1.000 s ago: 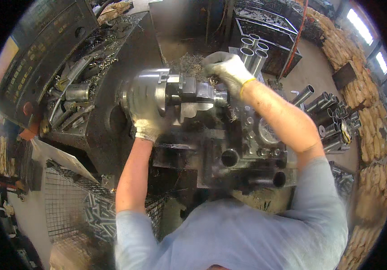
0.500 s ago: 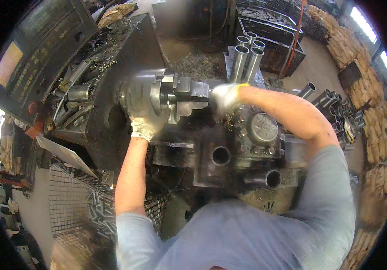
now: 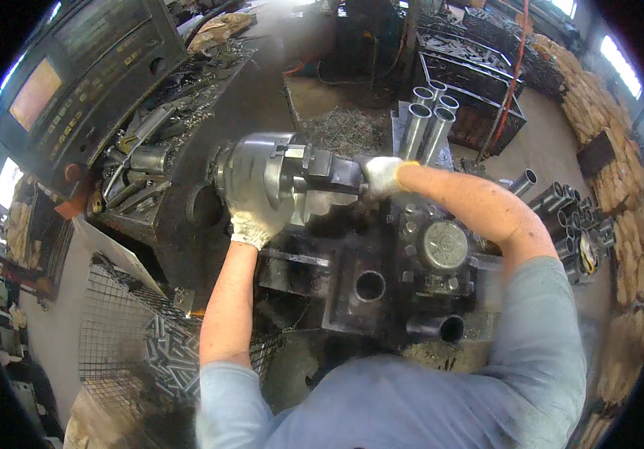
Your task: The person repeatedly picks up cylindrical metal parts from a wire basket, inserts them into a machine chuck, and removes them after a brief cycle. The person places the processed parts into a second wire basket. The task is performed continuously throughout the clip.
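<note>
A grey metal lathe chuck [image 3: 262,172] with stepped jaws [image 3: 329,170] stands left of the middle. On its near side rests my left hand [image 3: 256,227], in a pale work glove. The fingers of that hand blend into the chuck, and I cannot make out their shape. My right hand [image 3: 383,176], gloved with a yellow cuff, is at the right-hand ends of the jaws. Its fingers are curled together, and what they grip there is hidden. Nearer me than this hand is a bolted tool post [image 3: 443,245] with a round cap.
Shiny tubes [image 3: 415,131] stand upright behind my right hand; several more tubes [image 3: 565,217] are at the right. A wire basket [image 3: 112,322] holds short metal pieces at lower left. A machine control panel [image 3: 75,82] and a tray of tools and metal chips [image 3: 150,150] are at upper left.
The whole view has shifted, so the machine appears slightly lower and further right. My right hand, blurred before, is sharper now, still at the jaw ends. My left hand stays on the chuck.
</note>
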`<state>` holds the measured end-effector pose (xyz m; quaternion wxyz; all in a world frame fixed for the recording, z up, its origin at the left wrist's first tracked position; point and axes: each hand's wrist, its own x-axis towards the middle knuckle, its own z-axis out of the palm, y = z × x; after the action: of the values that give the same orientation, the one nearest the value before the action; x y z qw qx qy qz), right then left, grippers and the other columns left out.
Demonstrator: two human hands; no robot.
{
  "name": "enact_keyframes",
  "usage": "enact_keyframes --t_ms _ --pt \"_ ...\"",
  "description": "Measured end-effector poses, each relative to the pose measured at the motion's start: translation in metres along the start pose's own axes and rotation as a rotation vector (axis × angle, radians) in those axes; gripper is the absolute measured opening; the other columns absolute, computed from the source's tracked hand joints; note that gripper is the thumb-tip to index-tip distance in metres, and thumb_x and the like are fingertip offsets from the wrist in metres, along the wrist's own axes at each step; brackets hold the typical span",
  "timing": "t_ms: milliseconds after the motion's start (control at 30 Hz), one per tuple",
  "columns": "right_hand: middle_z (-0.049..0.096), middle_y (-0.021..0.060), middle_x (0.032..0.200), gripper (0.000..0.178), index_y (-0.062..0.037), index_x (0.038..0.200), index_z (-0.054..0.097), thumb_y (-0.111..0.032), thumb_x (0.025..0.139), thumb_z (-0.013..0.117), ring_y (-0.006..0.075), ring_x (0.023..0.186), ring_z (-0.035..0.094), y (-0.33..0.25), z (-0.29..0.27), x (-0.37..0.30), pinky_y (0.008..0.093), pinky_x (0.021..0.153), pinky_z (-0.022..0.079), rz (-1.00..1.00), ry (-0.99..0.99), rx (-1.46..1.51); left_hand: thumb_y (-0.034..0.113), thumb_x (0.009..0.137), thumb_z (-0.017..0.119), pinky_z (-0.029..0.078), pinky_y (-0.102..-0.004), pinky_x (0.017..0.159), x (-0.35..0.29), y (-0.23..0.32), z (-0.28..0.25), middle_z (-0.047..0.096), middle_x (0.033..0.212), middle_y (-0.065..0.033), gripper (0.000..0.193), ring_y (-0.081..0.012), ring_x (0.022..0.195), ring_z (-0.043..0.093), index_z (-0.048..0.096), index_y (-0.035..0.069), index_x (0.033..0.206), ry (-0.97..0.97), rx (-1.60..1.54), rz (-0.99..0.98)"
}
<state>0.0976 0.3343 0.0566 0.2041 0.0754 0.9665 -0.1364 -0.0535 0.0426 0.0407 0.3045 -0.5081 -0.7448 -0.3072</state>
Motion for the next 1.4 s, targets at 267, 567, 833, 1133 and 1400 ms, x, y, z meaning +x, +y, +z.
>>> enact_keyframes --t_ms 267,567,833,1133,1400 --pt "0.069 0.0080 0.075 0.047 0.0042 0.093 0.073 -0.041 0.081 0.080 0.0204 0.066 0.059 0.060 0.025 0.023 0.0459 0.064 0.050 -0.220 -0.184 0.178 0.026 0.071 0.081 0.026 -0.0641 0.123 -0.006 -0.006 0.010 0.048 0.150 -0.0286 0.087 -0.0511 0.143 0.041 0.048 0.001 0.147 -0.035 0.034 -0.029" --pt "0.077 0.0203 0.089 0.035 -0.0064 0.088 0.079 -0.034 0.067 0.082 0.0370 0.086 0.077 -0.042 -0.039 -0.146 0.0474 0.076 0.061 0.507 0.230 -0.647 0.041 0.070 0.081 0.027 -0.0603 0.124 0.001 -0.017 -0.004 0.045 0.154 -0.0258 0.097 -0.0487 0.148 0.036 0.044 0.003 0.151 -0.085 -0.017 -0.015" --pt "0.070 0.0250 0.107 0.071 -0.0012 0.132 0.059 -0.034 0.073 0.081 0.0422 0.087 0.074 -0.261 0.086 -0.237 0.0496 0.076 0.061 0.276 0.723 0.030 0.032 0.087 0.080 0.043 -0.0510 0.109 -0.146 0.124 -0.080 0.057 0.138 -0.0175 0.071 -0.0369 0.128 0.054 0.051 0.002 0.144 -0.161 -1.273 -0.548" --pt "0.074 0.0084 0.088 0.050 -0.0021 0.111 0.075 -0.036 0.077 0.087 0.0167 0.080 0.071 -0.210 0.296 -0.199 0.0312 0.072 0.058 0.269 0.056 1.484 0.029 0.098 0.071 0.058 -0.0445 0.086 -0.243 0.138 -0.048 0.070 0.116 -0.0061 0.034 -0.0271 0.107 0.068 0.066 0.011 0.126 -0.524 -1.876 -1.857" --pt "0.078 0.0111 0.109 0.053 -0.0028 0.122 0.073 -0.026 0.076 0.085 0.0223 0.092 0.073 -0.206 0.263 -0.250 0.0396 0.082 0.060 0.051 0.163 0.948 0.049 0.107 0.054 0.055 -0.0442 0.101 -0.255 0.129 -0.069 0.071 0.128 -0.0124 0.057 -0.0280 0.115 0.069 0.060 0.004 0.140 -0.515 -1.894 -1.719"
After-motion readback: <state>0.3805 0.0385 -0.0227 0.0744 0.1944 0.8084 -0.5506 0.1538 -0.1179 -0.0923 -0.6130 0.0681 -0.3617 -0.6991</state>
